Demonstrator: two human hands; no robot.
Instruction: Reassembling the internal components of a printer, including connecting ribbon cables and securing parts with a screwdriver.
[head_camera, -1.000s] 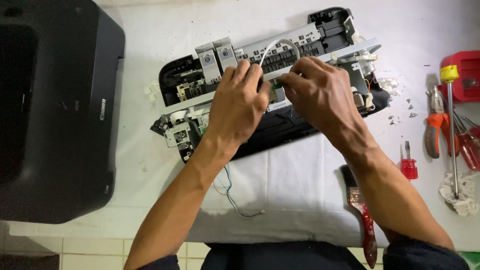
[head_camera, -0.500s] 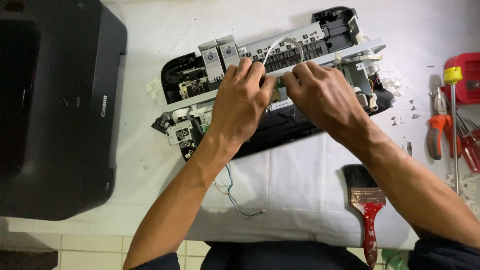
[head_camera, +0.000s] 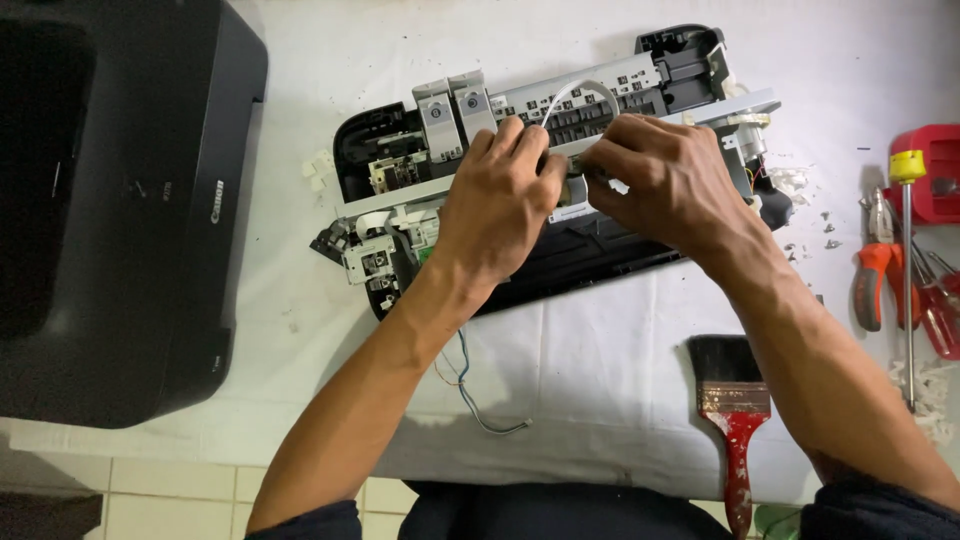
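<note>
Resting on a white cloth (head_camera: 600, 400), a stripped printer mechanism (head_camera: 560, 170) lies mid-table. The left hand (head_camera: 500, 205) presses on it, fingers curled, while the right hand (head_camera: 665, 180) pinches a small part there. A black printer shell (head_camera: 120, 210) sits left; a paintbrush (head_camera: 733, 410) lies near the right forearm.

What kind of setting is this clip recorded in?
Probably a small electronics repair bench: a stripped printer mechanism lies on a white cloth, its black printer casing set aside, with pliers and screwdrivers and a paintbrush nearby.

One head-worn camera looks steeply down, close over the table (head_camera: 300, 60), both forearms entering from the bottom edge; the mechanism (head_camera: 560, 110) sits upper centre.
</note>
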